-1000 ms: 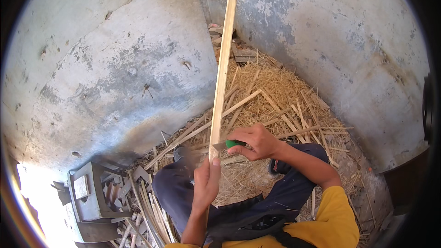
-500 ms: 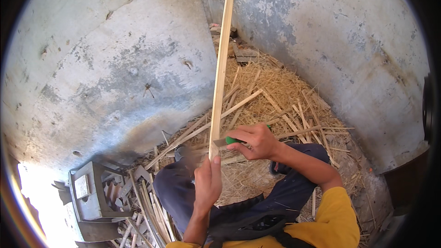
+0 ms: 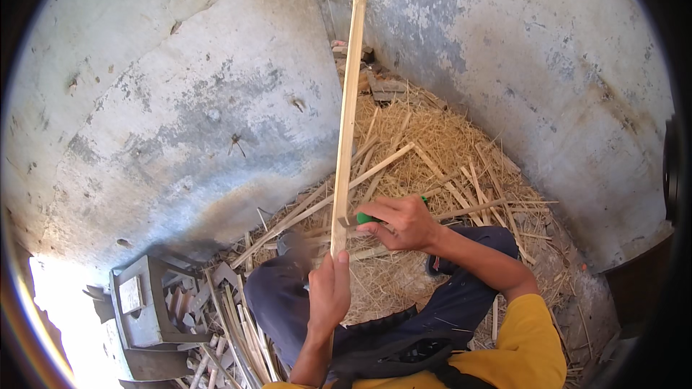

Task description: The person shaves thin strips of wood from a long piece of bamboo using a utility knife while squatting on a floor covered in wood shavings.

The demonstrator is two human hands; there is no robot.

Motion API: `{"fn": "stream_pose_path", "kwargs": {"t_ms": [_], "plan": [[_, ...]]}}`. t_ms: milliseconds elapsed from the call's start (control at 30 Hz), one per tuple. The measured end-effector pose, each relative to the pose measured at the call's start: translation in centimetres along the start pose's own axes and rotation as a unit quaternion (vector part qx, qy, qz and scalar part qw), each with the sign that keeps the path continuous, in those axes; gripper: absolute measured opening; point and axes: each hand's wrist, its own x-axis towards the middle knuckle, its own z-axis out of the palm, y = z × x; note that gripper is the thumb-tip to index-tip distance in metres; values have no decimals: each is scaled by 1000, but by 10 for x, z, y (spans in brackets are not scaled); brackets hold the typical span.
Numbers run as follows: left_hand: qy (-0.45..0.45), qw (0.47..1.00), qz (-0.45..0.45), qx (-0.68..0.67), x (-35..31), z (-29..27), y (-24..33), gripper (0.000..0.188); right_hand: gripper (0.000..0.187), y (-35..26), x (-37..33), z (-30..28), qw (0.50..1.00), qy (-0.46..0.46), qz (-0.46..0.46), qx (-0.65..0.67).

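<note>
A long pale split-bamboo strip (image 3: 347, 122) stands nearly upright before me, its top running out past the upper edge. My left hand (image 3: 329, 289) is closed around its lower part, thumb laid along it. Just above that thumb, a knife (image 3: 364, 218) with a green handle meets the strip's right side; its blade is partly hidden behind or against the strip. My right hand (image 3: 400, 223) is closed on the handle, fingers pinched over it. Both hands are above my crossed legs in dark trousers.
Straw-like shavings (image 3: 425, 126) and loose strips (image 3: 382, 162) cover the floor toward the wall corner. At the lower left sits a grey box-like metal object (image 3: 144, 299), beside a bundle of long strips (image 3: 241, 324). Worn walls (image 3: 519, 50) rise on both sides.
The view has shifted very slightly. My right hand and the knife sit a little closer to the strip, with less of the blade showing. Both hands keep their hold.
</note>
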Motion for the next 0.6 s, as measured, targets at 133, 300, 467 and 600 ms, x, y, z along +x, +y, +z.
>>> {"fn": "stream_pose_path", "kwargs": {"t_ms": [133, 300, 467, 600], "plan": [[-6, 1000, -17, 6, -3, -2, -1, 36, 26, 3, 5, 0, 1000, 23, 3, -3], [-15, 1000, -23, -1, -14, -2, -9, 35, 25, 9, 9, -3, 999, 43, 17, 10], [-17, 1000, -18, -10, -18, -4, -15, 35, 27, 9, 11, -5, 1000, 28, -11, -5], [-17, 1000, -21, -14, -19, -7, -12, 35, 26, 8, 12, -2, 999, 33, -11, -5]]}}
